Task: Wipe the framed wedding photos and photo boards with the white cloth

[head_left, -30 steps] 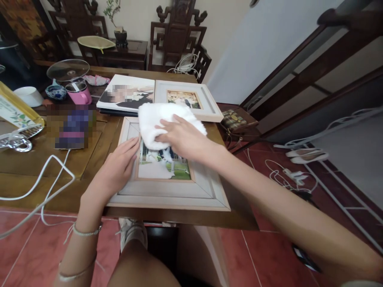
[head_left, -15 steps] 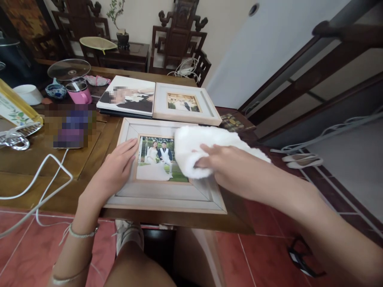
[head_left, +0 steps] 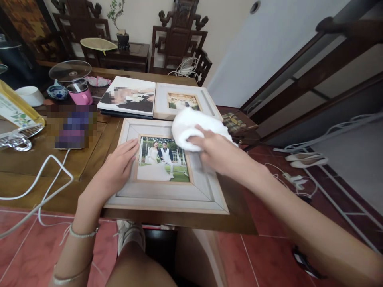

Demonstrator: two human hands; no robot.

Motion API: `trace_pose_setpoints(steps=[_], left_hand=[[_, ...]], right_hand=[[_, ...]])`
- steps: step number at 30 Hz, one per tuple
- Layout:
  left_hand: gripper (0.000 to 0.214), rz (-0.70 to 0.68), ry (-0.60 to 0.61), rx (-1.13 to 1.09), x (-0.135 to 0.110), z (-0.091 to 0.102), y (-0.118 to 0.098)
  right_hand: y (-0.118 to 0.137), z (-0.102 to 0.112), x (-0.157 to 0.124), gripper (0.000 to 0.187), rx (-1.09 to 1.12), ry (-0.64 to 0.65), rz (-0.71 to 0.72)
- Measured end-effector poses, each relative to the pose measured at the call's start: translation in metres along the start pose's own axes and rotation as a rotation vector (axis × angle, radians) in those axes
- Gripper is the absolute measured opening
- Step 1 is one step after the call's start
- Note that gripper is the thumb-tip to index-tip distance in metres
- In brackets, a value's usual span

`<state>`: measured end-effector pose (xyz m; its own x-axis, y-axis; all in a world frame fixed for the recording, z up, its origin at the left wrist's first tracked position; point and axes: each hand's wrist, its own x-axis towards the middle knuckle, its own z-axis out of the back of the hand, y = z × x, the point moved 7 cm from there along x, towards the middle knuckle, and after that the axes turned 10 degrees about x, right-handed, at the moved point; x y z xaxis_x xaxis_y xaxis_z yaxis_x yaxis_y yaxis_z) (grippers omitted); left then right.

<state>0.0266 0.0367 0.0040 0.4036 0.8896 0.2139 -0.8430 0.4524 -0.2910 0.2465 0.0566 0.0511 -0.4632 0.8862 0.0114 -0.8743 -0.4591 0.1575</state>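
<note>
A pale wooden picture frame (head_left: 167,195) with a wedding photo lies flat at the near edge of a dark wooden table (head_left: 89,159). My left hand (head_left: 115,169) rests flat on the frame's left border, fingers stretched out. My right hand (head_left: 215,149) presses a white fluffy cloth (head_left: 191,125) onto the frame's upper right corner, fingers curled over it.
Behind lie a second framed photo (head_left: 184,101) and a photo album (head_left: 128,95). At the left stand a pink mug (head_left: 79,93), a small bowl (head_left: 55,92), a glass lid (head_left: 70,70) and a white cable (head_left: 44,179). Carved chairs (head_left: 179,40) stand beyond; red floor tiles show below.
My right hand swept the cloth from the frame's upper middle to its right side, then up to the upper right corner. My left hand stayed on the left border.
</note>
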Motion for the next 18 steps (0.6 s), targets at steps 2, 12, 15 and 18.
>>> trace_pose_setpoints(steps=[2,12,15,18], left_hand=[[0.049,-0.004,0.001,-0.004,0.000,0.000,0.000],[0.049,-0.005,-0.011,0.000,0.000,0.000,0.001],[0.050,-0.011,-0.010,-0.002,0.000,0.000,0.000],[0.050,-0.004,-0.002,-0.001,0.000,-0.001,0.001]], right_hand=[[-0.006,-0.005,0.017,0.062,-0.067,-0.057,0.036],[0.055,-0.006,-0.075,0.053,0.086,0.145,0.249],[0.070,-0.002,-0.115,0.047,0.172,0.177,0.283],[0.071,-0.001,-0.120,0.057,0.218,0.203,0.247]])
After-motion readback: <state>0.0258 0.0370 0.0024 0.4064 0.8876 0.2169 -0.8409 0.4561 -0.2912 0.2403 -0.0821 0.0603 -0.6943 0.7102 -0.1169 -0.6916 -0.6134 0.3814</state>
